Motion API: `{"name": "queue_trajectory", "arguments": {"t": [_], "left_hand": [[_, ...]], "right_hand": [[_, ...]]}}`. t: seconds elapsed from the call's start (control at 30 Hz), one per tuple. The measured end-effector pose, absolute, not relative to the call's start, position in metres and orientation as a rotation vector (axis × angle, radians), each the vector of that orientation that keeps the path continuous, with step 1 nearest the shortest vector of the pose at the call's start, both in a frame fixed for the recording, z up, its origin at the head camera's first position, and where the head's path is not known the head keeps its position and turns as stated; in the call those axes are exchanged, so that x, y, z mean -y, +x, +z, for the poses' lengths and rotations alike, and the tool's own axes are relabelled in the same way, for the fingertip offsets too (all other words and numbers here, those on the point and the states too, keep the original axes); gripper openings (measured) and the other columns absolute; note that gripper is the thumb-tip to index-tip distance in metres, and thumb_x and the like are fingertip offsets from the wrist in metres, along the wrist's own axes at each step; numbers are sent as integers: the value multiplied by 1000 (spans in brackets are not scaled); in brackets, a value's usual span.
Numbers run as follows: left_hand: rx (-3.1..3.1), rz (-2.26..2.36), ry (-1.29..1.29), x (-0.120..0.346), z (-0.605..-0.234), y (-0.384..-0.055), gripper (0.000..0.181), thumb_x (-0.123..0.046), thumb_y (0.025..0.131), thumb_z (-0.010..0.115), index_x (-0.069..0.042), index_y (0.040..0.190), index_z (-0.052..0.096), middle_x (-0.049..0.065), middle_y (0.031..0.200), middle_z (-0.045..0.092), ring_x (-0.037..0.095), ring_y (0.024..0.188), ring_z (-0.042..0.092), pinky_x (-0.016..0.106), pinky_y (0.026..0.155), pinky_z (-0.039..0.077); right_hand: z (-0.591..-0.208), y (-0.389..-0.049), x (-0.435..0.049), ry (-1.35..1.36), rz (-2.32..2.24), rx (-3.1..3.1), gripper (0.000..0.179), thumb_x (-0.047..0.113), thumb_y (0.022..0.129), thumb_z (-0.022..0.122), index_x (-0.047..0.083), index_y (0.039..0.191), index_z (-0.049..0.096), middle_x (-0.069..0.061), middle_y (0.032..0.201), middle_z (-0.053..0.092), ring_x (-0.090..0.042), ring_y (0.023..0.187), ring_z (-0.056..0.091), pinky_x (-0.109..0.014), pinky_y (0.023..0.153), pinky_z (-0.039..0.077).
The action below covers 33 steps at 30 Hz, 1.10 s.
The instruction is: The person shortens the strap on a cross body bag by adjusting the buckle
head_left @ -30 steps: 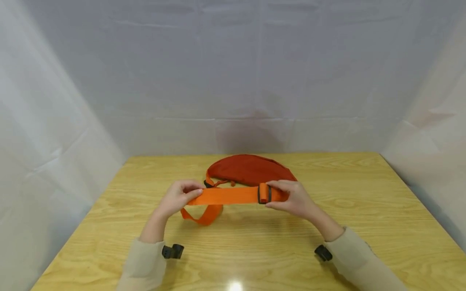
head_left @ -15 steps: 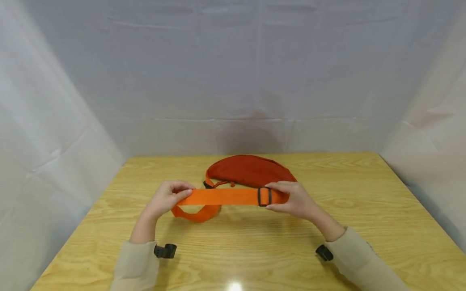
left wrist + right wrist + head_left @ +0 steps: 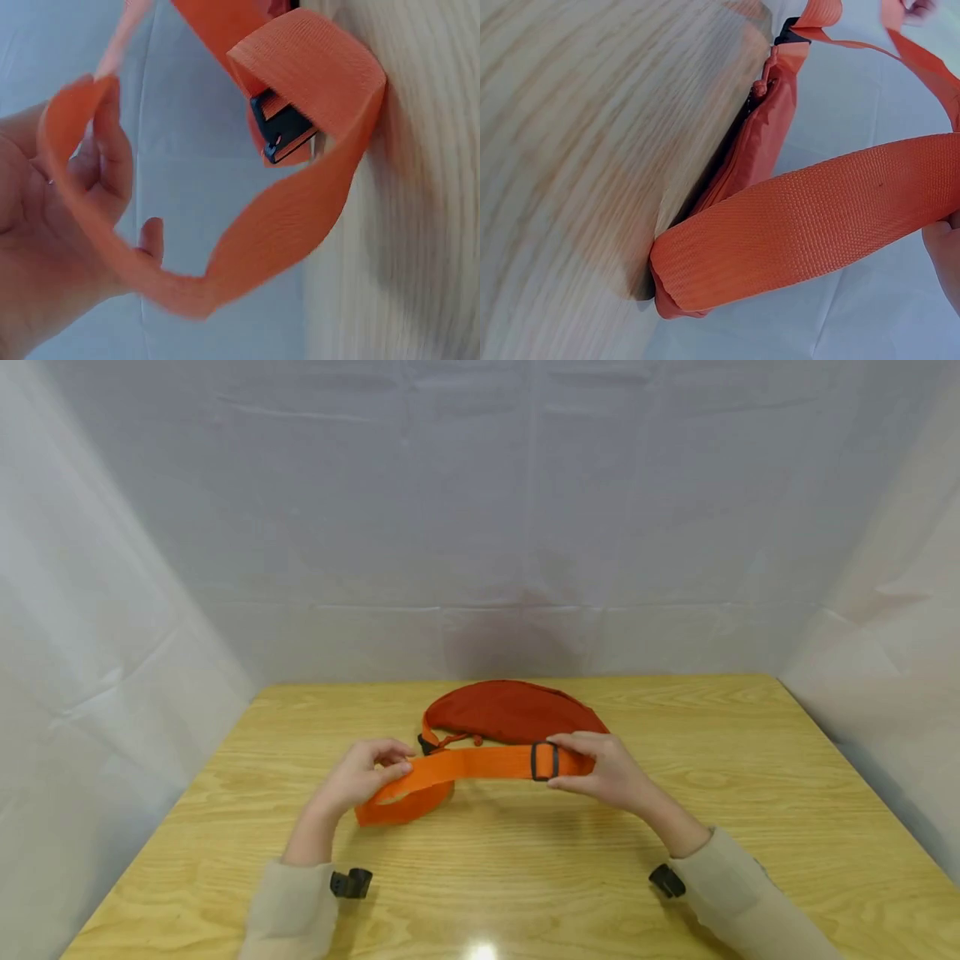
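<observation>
Two hands: right (image 3: 611, 772) pinches orange strap (image 3: 487, 762) by buckle (image 3: 534, 762); left (image 3: 358, 778), half-parted, touches strap, hold unclear.

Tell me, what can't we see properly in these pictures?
Inside the red pouch, head view: its own cloth hides it.
The pouch's lower right end, head view: behind the right hand.
Part of the black buckle, left wrist view: covered by the orange strap.
Most of the right hand, right wrist view: cut off by the right edge.
Left sleeve, head view: cut off by the bottom edge.
</observation>
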<state>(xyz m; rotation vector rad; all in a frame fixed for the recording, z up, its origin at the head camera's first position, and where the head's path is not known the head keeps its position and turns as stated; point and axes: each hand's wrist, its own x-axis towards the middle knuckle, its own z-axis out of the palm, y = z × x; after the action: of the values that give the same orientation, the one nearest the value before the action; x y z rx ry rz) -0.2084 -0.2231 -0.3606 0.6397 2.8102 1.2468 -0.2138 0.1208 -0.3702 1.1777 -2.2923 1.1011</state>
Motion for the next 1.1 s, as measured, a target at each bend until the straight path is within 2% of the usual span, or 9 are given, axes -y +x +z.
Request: {"name": "queue_trajectory", "arguments": {"t": [0.23,0.43,0.6,0.77,1.1], "left_hand": [[-2747,1128,760,208,-370,-209,19,-7,85,59,2,102,61,2,86,59,17,79,54,29,68,46],[-2817,1131,765,196,-367,-208,20,-12,84,62,-1,101,62,0,87,60,15,79,54,30,69,45],[-2882,1191,828,178,-357,-205,25,-19,81,65,-4,101,63,3,92,61,18,85,56,35,74,45],[-2916,1229,984,155,-350,-202,29,-20,78,68,-6,103,62,4,99,59,20,93,54,38,79,44],[-2909,1292,1285,116,-350,-204,44,-18,70,75,-2,108,58,6,106,55,20,99,52,32,83,43]], "right_hand": [[-370,-213,-119,1166,1065,2292,49,12,64,79,-3,107,61,-13,96,63,-18,77,57,-24,59,48],[-369,-213,-118,1160,1065,2290,48,11,64,79,-4,106,61,-13,96,63,-19,77,58,-25,59,48],[-368,-213,-117,1145,1065,2308,48,12,65,78,-4,107,61,-13,97,62,-19,78,58,-25,61,48],[-367,-213,-114,1141,1052,2304,48,12,65,79,-3,107,61,-13,97,62,-19,79,58,-26,61,48],[-368,-214,-109,1172,997,2258,49,14,63,79,-3,106,61,-13,96,63,-20,80,59,-24,61,48]]}}
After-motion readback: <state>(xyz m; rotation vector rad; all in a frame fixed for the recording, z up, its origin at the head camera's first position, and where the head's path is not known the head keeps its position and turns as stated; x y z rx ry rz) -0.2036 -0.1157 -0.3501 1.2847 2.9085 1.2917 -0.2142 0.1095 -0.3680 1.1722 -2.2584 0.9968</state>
